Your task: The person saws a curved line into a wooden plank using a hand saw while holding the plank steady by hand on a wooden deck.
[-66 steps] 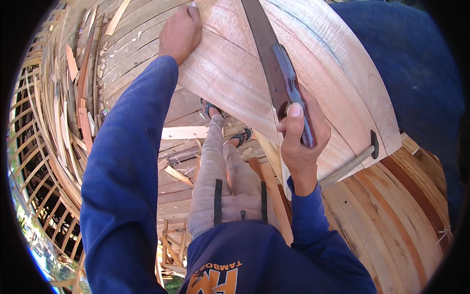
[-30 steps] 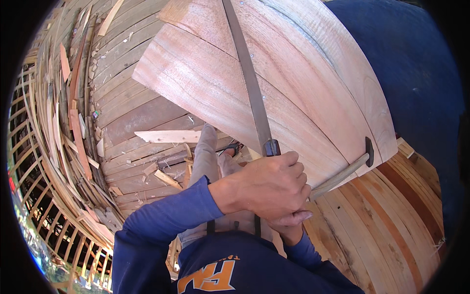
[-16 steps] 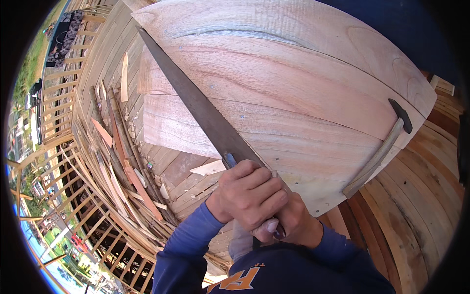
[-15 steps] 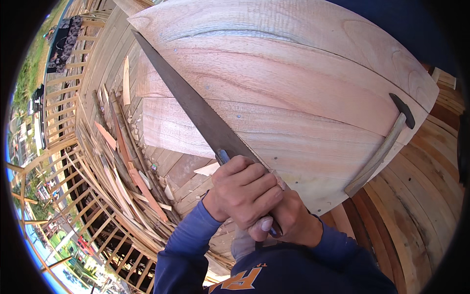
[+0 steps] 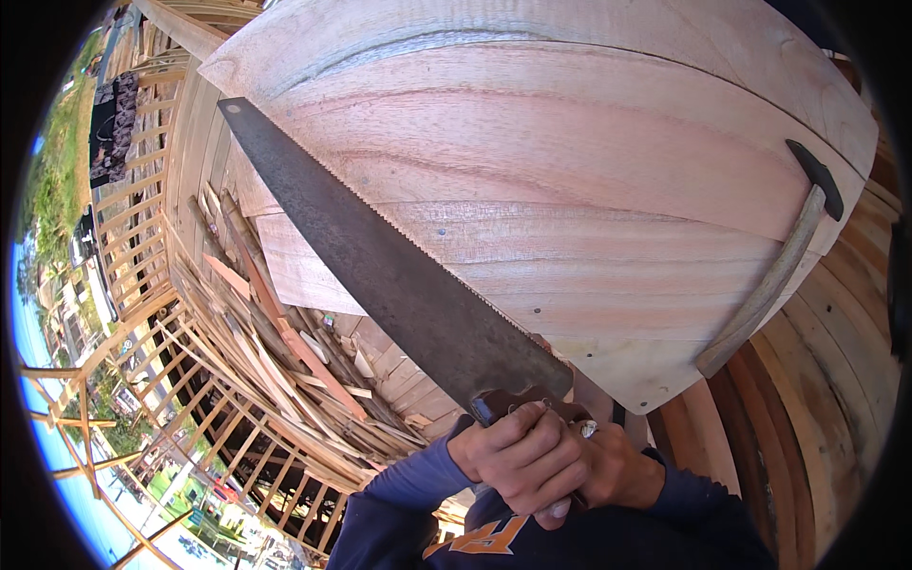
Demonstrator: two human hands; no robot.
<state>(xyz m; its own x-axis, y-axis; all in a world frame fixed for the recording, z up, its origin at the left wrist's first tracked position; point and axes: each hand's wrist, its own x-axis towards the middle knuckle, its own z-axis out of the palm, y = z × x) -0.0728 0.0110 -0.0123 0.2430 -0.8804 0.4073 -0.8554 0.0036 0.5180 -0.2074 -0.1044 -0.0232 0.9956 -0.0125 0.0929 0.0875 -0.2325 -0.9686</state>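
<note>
**Two hands on the saw, blade lying across the plank**

Head view: the person is gripping a hand saw (image 5: pixel 399 285) with both hands stacked on its handle, low in the middle of the picture. The left hand (image 5: pixel 518 456) is wrapping over the top of the handle, fingers curled shut around it; the right hand (image 5: pixel 617 467), wearing a ring, is closing in behind and beneath it, seemingly to add force and steady the stroke. The dark, rust-mottled blade is running up and to the left, its toothed edge facing the broad pale wooden plank (image 5: pixel 570 161) that is filling the upper picture. The blade is lying flat across the plank's lower face, though whether the teeth are actually biting the wood I cannot tell from this angle.

A hammer (image 5: pixel 774 275) is resting on the plank's right end, head uppermost, within easy reach. Below and to the left, loose offcuts (image 5: pixel 275 342) are lying heaped on slatted timber framing (image 5: pixel 161 285), and curved planking (image 5: pixel 836 380) is sweeping down the right side.
</note>
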